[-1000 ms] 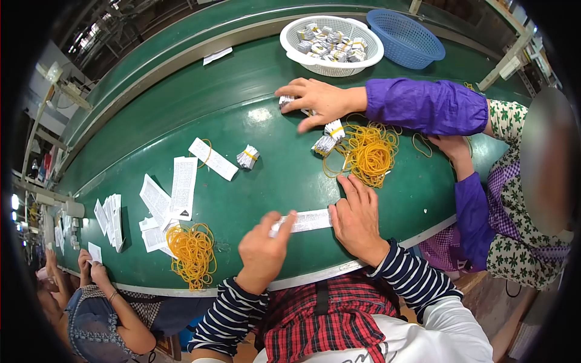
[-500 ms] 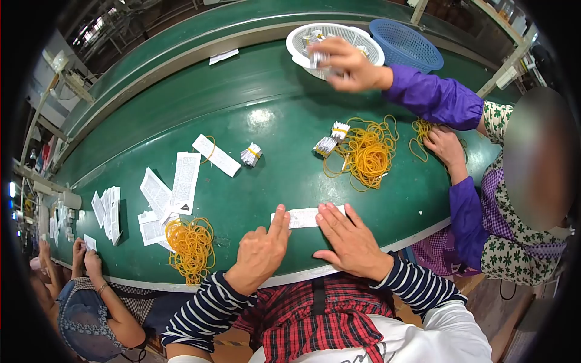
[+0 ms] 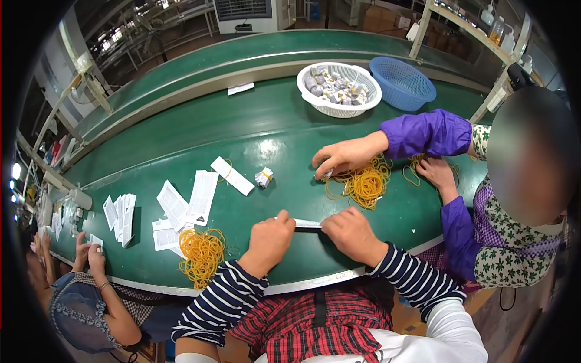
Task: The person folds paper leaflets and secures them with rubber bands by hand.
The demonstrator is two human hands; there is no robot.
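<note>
Both hands, left (image 3: 269, 237) and right (image 3: 350, 233), pinched shut on ends of leaflet (image 3: 307, 224); thin, limp, light, likely best gripped at edges.

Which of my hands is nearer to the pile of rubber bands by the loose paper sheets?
Left. The left hand is just right of that rubber band pile; the right hand lies farther right.

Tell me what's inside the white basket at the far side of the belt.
The white basket holds a heap of small folded paper bundles, some with yellow bands. Only the top layer shows; anything beneath it is covered, and the print is too small to read.
</note>
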